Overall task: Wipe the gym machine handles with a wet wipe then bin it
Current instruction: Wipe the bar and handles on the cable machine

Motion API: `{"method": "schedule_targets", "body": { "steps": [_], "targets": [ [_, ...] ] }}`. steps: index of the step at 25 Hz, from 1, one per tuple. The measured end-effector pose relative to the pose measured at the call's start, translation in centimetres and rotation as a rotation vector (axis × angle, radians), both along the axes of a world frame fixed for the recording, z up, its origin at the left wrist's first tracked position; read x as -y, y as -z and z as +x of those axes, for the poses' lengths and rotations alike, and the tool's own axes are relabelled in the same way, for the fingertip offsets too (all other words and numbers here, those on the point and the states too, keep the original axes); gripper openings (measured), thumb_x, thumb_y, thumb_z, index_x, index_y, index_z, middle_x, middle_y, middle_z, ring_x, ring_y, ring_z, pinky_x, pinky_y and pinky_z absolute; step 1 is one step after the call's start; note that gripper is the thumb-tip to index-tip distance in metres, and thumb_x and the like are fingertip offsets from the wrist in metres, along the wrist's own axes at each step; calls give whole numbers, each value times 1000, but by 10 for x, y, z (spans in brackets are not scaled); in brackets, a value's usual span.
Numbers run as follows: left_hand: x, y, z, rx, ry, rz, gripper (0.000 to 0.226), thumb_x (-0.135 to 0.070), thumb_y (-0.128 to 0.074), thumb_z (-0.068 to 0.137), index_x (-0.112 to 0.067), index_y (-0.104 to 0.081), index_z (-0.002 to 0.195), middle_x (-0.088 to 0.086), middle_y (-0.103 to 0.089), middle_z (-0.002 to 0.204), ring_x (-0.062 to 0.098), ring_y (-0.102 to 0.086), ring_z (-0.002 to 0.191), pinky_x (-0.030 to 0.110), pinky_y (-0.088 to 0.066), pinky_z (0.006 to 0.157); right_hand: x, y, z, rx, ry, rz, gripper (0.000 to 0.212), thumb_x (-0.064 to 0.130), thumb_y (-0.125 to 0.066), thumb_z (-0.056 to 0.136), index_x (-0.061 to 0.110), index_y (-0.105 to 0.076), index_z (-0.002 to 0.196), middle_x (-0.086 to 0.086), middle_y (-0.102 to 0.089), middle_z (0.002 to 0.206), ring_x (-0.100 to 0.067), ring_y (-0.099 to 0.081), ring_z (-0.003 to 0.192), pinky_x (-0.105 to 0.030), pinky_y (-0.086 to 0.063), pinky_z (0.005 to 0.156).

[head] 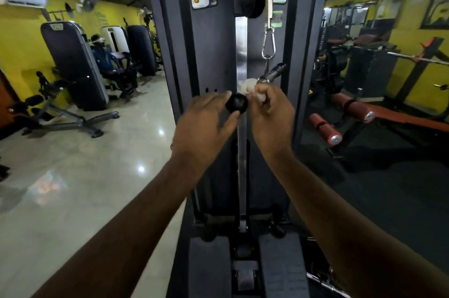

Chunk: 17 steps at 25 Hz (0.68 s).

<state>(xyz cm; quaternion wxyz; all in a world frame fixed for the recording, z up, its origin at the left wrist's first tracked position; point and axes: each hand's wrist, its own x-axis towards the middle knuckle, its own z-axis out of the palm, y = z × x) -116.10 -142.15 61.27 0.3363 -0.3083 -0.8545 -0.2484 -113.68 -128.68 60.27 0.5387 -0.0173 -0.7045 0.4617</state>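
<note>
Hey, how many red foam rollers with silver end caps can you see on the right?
2. The nearer roller is lower and to the left; the farther roller sits up and right of it. Others may be hidden.

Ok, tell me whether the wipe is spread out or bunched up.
Bunched up: the wipe is a crumpled white wad held in the right hand.

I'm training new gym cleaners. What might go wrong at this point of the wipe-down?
1. The handle hangs from a carabiner, so it may swing away; the left hand holds only its black end.
2. The wet wipe is bunched in the right hand, so parts of the handle could stay unwiped.
</note>
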Motion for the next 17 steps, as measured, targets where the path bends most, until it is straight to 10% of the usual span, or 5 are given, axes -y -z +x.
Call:
{"method": "schedule_targets", "body": {
  "steps": [17],
  "targets": [
    [21,64,-82,-34,-5,268,42,-32,-69,85,-11,-67,121,4,-71,115,11,-63,102,6,-38,94,-8,47,-94,44,120,826,32,19,-52,90,9,-67,117,-6,-67,118,-18,-49,113,-33,-41,98]
  ]
}}
